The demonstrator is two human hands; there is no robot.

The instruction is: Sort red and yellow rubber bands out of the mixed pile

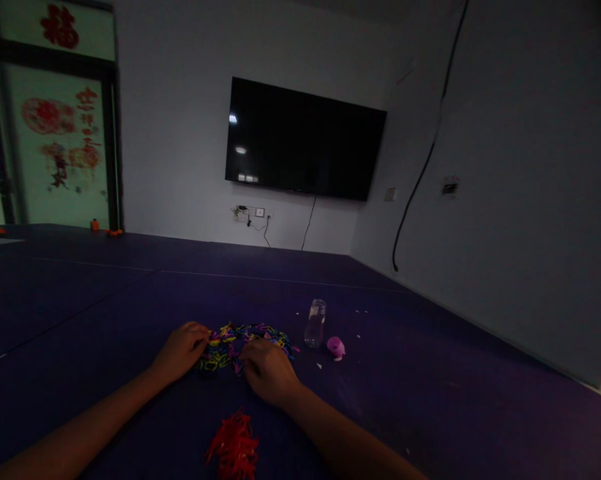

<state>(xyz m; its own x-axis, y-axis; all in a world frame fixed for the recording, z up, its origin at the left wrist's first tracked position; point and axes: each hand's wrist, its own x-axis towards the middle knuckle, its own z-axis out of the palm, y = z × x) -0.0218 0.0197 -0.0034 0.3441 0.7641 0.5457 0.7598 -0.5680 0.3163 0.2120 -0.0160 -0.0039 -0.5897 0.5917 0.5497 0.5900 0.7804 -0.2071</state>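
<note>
The left hand [179, 350] and right hand [266, 367], fingers curled, meet the multicoloured pile [219, 353] at lower centre; finger opening and grip cannot be determined. A rightward sweep may scatter pieces or topple the bottle [314, 328]. Fingertips are partly hidden; the frame crops the red strips [234, 445].

Dim room, screen glare, dark upper-right corner
</note>
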